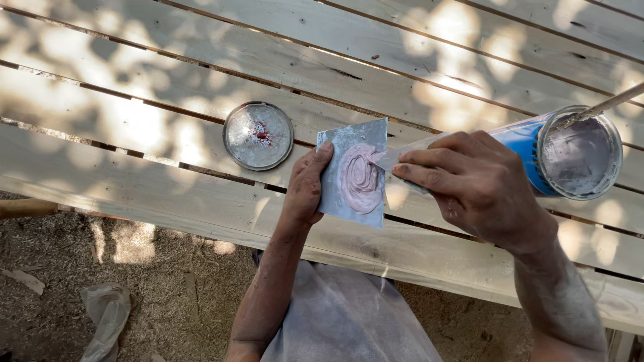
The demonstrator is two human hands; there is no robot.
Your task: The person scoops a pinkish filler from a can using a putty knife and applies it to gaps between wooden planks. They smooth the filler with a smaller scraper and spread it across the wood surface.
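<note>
My left hand (305, 184) grips the left edge of a small square metal plate (335, 201), held flat above pale wooden slats (168, 181). A swirl of pinkish putty (361, 179) lies on the plate. My right hand (469, 184) holds a thin metal scraper blade (392, 159) whose tip touches the putty. Just right of that hand stands an open blue tin (577, 154) of grey-pink putty with a thin stick (604, 106) leaning in it.
The tin's round metal lid (258, 135) lies on the slats left of the plate. Below the slats is dirt ground with sawdust (168, 288), a crumpled plastic scrap (104, 318) and a wooden handle (23, 208) at the left edge.
</note>
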